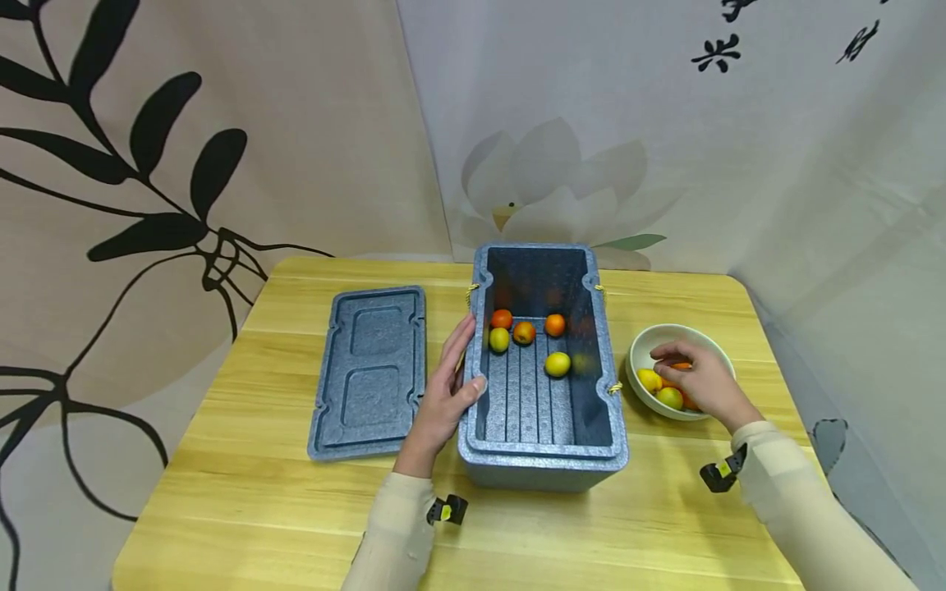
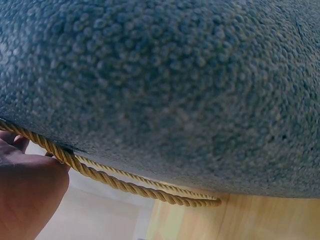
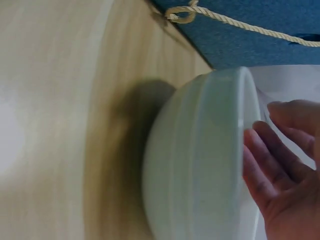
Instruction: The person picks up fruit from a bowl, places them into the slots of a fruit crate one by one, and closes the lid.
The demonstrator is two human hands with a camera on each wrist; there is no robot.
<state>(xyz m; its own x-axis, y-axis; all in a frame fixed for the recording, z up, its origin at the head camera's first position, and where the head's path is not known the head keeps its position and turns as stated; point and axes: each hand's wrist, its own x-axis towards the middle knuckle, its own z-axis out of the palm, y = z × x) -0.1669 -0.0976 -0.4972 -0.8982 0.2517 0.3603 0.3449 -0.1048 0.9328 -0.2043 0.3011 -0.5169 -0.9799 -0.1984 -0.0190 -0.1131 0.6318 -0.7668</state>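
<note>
My left hand (image 1: 445,402) rests against the left rim of a blue-grey foam box (image 1: 543,451), fingers extended along its side and thumb on the edge. Inside the box lie several small orange and yellow fruits, among them a yellow one (image 1: 557,364) and an orange one (image 1: 555,325). To the right, a pale bowl (image 1: 671,330) holds more such fruits, including a yellow-green one (image 1: 670,398). Over the bowl reaches my right hand (image 1: 702,382), its fingers loosely bent inside the rim. The right wrist view shows no fruit between the fingers (image 3: 260,172).
The box's lid (image 1: 373,369) lies flat on the wooden table (image 1: 244,476), left of the box. A yellow rope handle (image 2: 135,189) hangs on the box's left side, and another rope (image 3: 250,26) runs along its right side. Printed curtains stand behind the table.
</note>
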